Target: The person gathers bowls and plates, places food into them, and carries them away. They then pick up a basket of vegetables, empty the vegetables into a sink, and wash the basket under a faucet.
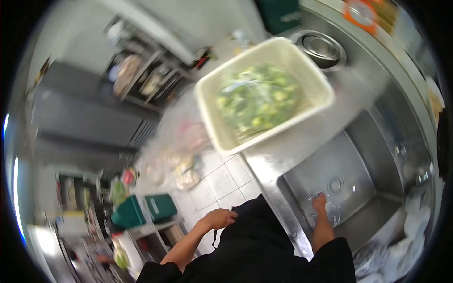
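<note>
My right hand [319,200] is down inside the steel sink [330,160], its fingers closed on what looks like a clear plastic bag [333,214]. The bag's glossy, see-through edges spread under and beside the hand, close to the drain. My left hand [219,219] hovers in front of my black apron [257,236], fingers loosely bent and nothing visible in them. On the steel counter beyond the sink stands a cream plastic basket [214,120]. Inside it lies a clear bag of chopped green vegetables [259,99], slightly blurred.
Steel bowls [322,47] sit behind the basket, near an orange scale [361,14]. Crumpled plastic bags [377,257] lie at the sink's near right. Bagged goods [186,174] rest on the tiled floor at left, near green bins [160,207]. A grey fridge [85,113] stands farther back.
</note>
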Demonstrator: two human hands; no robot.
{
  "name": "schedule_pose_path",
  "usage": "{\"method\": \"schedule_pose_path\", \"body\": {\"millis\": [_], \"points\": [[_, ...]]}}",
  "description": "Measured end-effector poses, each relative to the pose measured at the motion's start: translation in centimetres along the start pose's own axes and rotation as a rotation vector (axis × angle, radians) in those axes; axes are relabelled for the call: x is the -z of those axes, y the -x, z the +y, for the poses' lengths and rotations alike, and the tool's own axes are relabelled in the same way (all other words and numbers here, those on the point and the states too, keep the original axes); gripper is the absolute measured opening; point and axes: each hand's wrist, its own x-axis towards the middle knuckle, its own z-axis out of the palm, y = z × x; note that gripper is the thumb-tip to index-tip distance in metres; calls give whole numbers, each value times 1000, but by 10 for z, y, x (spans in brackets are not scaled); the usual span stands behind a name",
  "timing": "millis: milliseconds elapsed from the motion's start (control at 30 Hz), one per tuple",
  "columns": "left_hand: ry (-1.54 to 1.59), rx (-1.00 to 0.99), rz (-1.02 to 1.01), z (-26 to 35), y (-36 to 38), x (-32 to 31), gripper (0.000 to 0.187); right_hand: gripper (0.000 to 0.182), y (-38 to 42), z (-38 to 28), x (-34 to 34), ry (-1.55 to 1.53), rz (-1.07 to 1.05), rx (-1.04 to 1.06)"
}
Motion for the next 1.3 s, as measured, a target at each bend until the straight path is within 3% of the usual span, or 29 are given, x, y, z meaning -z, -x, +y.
{"method": "schedule_pose_path", "body": {"millis": [33, 67, 133, 167, 200, 233, 267, 333, 400, 433, 500, 533, 567, 600, 633, 700, 767, 800, 833, 867, 900, 933, 967, 1033, 1133, 1167, 1200, 1233, 1300], "points": [[-26, 218, 6, -25, 15, -31, 32, 21, 11, -64, 22, -701, -162, -64], [-3, 401, 22, -49, 28, -61, 33, 21, 4, -81, 46, -651, -253, -15], [79, 548, 259, -75, 67, -127, 31, 19, -17, -114, 83, 564, 114, 654], [159, 559, 371, -84, 81, -163, 28, 30, -7, -148, 100, 491, 329, 757], [258, 566, 494, -94, 85, -195, 26, 32, -13, -174, 112, 177, 206, 821], [377, 569, 579, -86, 95, -219, 27, 31, -15, -197, 131, 335, 150, 683], [533, 563, 650, -71, 106, -237, 28, 31, -15, -212, 144, 293, 100, 779], [777, 581, 733, -46, 102, -287, 29, 29, 2, -268, 159, 530, 153, 714], [899, 513, 680, -32, 84, -340, 29, 32, -29, -275, 170, 504, 133, 710], [1001, 450, 702, -28, 83, -368, 28, 25, -29, -256, 164, 294, -2, 598], [1425, 446, 637, -40, 55, -445, 29, 23, -23, -232, 158, 99, -138, 468], [1480, 389, 740, -42, 45, -486, 28, 24, -23, -238, 156, 182, -98, 546], [1299, 465, 756, -42, 45, -512, 28, 25, -28, -257, 144, 262, -66, 638], [1629, 656, 555, -34, 64, -517, 29, 27, -27, -272, 133, 346, -34, 718], [1659, 752, 496, -38, 62, -547, 30, 29, -22, -276, 129, 433, 4, 782], [1864, 816, 617, -37, 75, -580, 29, 33, -3, -268, 126, 597, 112, 878], [1914, 844, 535, -53, 90, -607, 28, 37, 28, -255, 135, 762, 262, 938], [1812, 726, 555, -68, 86, -639, 30, 37, 45, -279, 128, 939, -36, 671], [1966, 848, 579, -81, 96, -634, 26, 49, 42, -263, 123, 1053, -243, 764], [2017, 821, 625, -96, 101, -638, 29, 70, 135, -317, 108, 1059, -385, 704], [2039, 771, 561, -123, 101, -652, 32, 70, 132, -314, 109, 1007, -231, 550], [2009, 761, 634, -136, 116, -641, 31, 87, 126, -302, 120, 964, -130, 708], [1951, 762, 619, -149, 124, -621, 30, 85, 106, -288, 133, 674, -125, 788], [1842, 761, 572, -183, 133, -593, 28, 66, 210, -376, 138, 246, -274, 113], [1569, 662, 461, -264, 110, -543, 28, 49, 239, -357, 134, 196, -109, 199], [1456, 604, 416, -294, 93, -519, 29, 42, 235, -343, 132, 619, -102, 280], [1402, 547, 478, -307, 85, -474, 29, 35, 221, -328, 128, 1040, -101, 360], [1299, 460, 587, -321, 72, -429, 29, 35, 198, -318, 129, 1023, -90, 355], [1105, 314, 798, -318, 57, -315, 26, 22, 152, -308, 140, 870, 187, 629]]}}
